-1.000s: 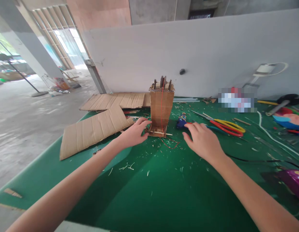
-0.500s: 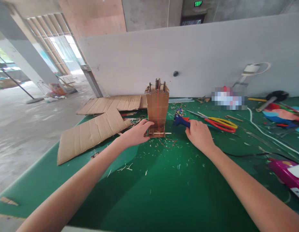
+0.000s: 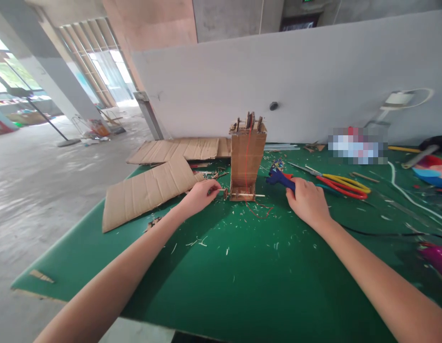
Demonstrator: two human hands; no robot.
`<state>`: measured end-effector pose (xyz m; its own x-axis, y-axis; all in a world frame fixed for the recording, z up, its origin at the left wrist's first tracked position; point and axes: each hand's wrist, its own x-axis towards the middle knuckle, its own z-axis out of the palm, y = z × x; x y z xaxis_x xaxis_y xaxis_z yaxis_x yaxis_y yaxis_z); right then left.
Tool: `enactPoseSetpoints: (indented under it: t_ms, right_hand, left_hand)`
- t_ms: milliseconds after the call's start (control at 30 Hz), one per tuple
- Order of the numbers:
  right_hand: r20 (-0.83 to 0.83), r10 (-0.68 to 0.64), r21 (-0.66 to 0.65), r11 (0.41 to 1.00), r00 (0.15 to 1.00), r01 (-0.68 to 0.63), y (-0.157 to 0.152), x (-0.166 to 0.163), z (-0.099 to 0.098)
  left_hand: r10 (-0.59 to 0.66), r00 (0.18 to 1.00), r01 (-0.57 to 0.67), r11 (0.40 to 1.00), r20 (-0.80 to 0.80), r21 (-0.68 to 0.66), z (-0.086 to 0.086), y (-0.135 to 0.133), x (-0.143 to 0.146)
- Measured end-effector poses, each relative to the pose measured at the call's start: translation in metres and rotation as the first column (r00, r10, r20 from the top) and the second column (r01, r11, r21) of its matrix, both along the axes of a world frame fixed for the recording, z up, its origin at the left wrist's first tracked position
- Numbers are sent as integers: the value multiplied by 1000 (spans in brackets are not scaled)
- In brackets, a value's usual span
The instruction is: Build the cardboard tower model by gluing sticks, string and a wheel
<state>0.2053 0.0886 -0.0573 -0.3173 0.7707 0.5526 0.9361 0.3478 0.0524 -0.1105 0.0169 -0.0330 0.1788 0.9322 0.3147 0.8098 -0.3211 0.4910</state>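
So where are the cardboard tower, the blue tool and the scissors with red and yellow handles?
Cardboard tower (image 3: 239,159): head view, on its front panel.
Blue tool (image 3: 281,179): head view, on its exposed blue end.
Scissors (image 3: 327,183): head view, on the red handle.

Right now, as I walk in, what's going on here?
Someone is working bare-handed at a green table. The left hand appears to pinch the end of a thin stick at the foot of an upright cardboard tower. A red string hangs down its front. The right hand grips a dark blue tool, apart from the tower.
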Motion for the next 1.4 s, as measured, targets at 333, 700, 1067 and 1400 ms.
enactPoseSetpoints:
  t_ms: [333,700,1067,1400]
  right_hand:
    - [50,-12,-39,999,999,14,2,0,0]
    - [88,-9,-77,997,996,16,-1,-2,3]
    - [-54,258,25,966,965,-257,-14,-16,7]
    - [-230,432,-181,861,872,-475,-20,-37,5]
  left_hand:
    - [-2,996,9,996,-85,89,-1,2,2]
    - [4,995,7,994,-102,107,-4,3,2]
    - [48,989,-29,991,-142,134,-2,-4,6]
    - [-5,985,41,978,-171,203,-6,-4,10]
